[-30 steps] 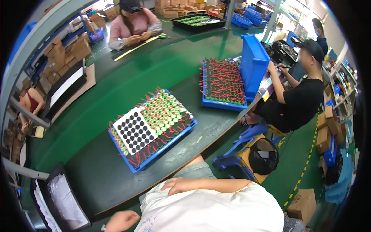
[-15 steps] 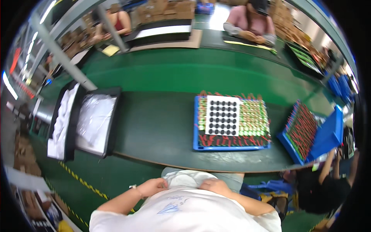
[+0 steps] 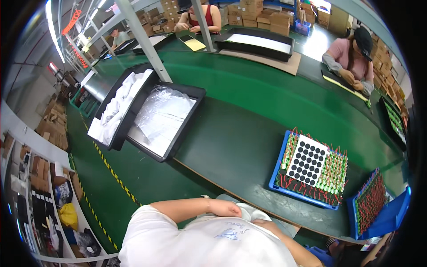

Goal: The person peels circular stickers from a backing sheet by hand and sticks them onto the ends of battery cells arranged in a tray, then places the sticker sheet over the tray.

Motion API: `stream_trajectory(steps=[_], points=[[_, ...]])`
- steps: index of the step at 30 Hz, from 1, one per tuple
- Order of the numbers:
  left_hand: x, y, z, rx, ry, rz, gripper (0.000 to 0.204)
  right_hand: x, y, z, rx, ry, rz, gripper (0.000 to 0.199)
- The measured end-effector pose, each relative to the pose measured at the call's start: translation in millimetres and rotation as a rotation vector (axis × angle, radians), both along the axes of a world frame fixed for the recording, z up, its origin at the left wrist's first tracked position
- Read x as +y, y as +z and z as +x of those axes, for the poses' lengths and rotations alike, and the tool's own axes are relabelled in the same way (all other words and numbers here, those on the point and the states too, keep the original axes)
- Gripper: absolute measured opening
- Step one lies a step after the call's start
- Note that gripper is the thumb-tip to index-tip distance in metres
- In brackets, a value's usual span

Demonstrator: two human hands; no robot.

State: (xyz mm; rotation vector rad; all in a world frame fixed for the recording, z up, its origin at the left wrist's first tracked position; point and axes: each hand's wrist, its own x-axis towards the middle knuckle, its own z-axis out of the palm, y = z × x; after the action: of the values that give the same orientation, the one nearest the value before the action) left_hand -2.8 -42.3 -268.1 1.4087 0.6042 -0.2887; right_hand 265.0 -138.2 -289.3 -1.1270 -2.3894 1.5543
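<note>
My left hand [image 3: 226, 208] is closed at my waist, its curled fingers against the bunched hem of my white shirt [image 3: 251, 212]. Most of my right hand [image 3: 265, 225] is hidden behind the shirt front, and its fingers do not show. Ahead and to the right, on the dark bench, stands a blue tray [image 3: 307, 201] packed with green-wrapped cylindrical cells [image 3: 332, 171] with red wires. Across those cells lies a white sheet with rows of black discs [image 3: 307, 160]. Both hands are apart from the tray.
Black trays holding white sheets [image 3: 122, 104] and clear plastic film [image 3: 164, 107] stand at the left, by a grey post [image 3: 144, 40]. Farther right is another blue tray of wired cells [image 3: 371, 200], beside a tilted blue bin [image 3: 391, 218]. Two people sit across the green bench [image 3: 249, 75].
My view has swung left, so the bench and trays now sit farther right and tilted. My left hand has come in closer to my right at the shirt hem.
</note>
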Motion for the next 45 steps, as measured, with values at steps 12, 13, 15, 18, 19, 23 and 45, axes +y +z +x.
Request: stream_trajectory(steps=[12, 13, 15, 18, 19, 23, 45], points=[[-9, 26, 11, -0.165, 0.030, 0.183, 0.030, 5, 21, -4, 0.321, -0.273, 0.123, 0.020], [-15, 16, 7, -0.260, -0.095, 0.454, 0.030, 7, 34, -4, 0.313, -0.183, 0.173, 0.021], [-24, 14, 3, -0.290, -0.107, 0.465, 0.029, 4, 30, 1, 0.278, -0.018, 0.263, 0.021], [-26, 18, 11, -0.311, -0.185, 0.493, 0.028, -4, 36, 0, 0.251, 0.015, 0.293, 0.019], [-24, 35, 15, -0.173, -0.242, 0.504, 0.030, -10, 35, -1, 0.199, -0.034, 0.080, 0.020], [-30, 28, 30, 0.141, -0.325, 0.552, 0.026, -5, 65, -10, 0.030, -0.276, -0.489, 0.021], [-21, 37, 114, -0.144, -0.406, 0.654, 0.035, -134, 48, 34, 0.177, -0.968, -0.096, 0.015]])
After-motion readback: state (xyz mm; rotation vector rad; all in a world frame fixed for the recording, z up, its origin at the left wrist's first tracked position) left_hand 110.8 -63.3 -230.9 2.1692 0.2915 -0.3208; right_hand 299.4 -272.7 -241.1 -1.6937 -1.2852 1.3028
